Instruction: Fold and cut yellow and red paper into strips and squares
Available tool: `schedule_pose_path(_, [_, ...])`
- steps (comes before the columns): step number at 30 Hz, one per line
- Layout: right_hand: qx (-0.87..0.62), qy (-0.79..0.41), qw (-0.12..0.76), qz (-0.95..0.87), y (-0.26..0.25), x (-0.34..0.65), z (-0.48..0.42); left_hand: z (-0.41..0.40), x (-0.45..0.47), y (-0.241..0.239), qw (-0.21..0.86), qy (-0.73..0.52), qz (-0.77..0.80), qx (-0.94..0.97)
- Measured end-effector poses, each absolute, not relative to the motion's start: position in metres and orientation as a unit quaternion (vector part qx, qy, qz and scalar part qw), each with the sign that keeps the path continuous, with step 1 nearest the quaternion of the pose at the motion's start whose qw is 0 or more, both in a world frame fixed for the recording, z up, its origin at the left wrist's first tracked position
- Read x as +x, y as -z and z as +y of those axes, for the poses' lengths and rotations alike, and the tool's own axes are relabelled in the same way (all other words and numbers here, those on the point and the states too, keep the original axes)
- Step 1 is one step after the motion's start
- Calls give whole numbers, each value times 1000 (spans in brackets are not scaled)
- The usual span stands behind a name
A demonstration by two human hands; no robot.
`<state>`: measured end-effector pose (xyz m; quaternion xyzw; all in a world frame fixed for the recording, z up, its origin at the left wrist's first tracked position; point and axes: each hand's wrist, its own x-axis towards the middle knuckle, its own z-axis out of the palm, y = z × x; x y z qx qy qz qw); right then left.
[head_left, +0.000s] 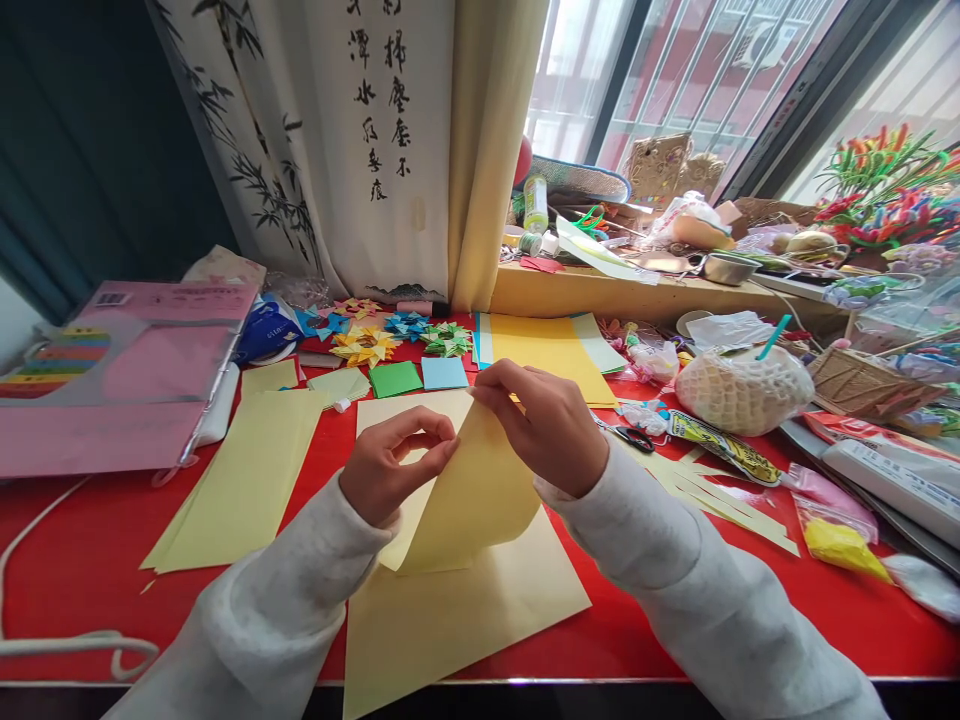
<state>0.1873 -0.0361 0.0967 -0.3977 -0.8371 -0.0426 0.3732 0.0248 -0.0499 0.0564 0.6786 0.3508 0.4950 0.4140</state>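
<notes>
A sheet of yellow paper (472,490) is held up at a slant between my two hands. My left hand (397,455) pinches its left edge between thumb and forefinger. At the top corner, my right hand (544,415) grips the paper with its fingers closed. Beneath it lies a larger pale yellow sheet (465,630) on the red tabletop, its lower corner reaching past the front edge. More cream paper shows behind the raised sheet, partly covered by my hands. To the left rest cut yellow paper strips (247,480).
Folded paper stars (364,345), a green paper square (396,379) and orange-yellow sheets (544,350) lie at the back. On the right are black-handled scissors (634,437), narrow paper strips (720,490) and a netted white bundle (742,385). A pink folder (150,400) stands left.
</notes>
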Motion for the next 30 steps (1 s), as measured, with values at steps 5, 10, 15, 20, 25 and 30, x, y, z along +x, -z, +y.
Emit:
schedule_pose_path(5, [-397,63,382,-832,-100,192,-33,-49,25,-55,409,-495,350,682])
schedule_pose_path(10, [-411,86,400,-815,-105,196,-32,-48,26,-55,405,-484,346,694])
schedule_pose_path(15, [-410,100,402,-812,-108,199,-32,-48,26,-55,399,-485,346,697])
schedule_pose_path(20, [-418,125,430,-791,-113,204,-29,-47,26,-53,390,-479,327,715])
schedule_pose_path(25, [-419,151,437,-781,-117,210,-27,-46,25,-50,381,-475,323,725])
schedule_pose_path(30, [-425,185,472,-750,-125,220,-24,-46,25,-50,363,-463,326,740])
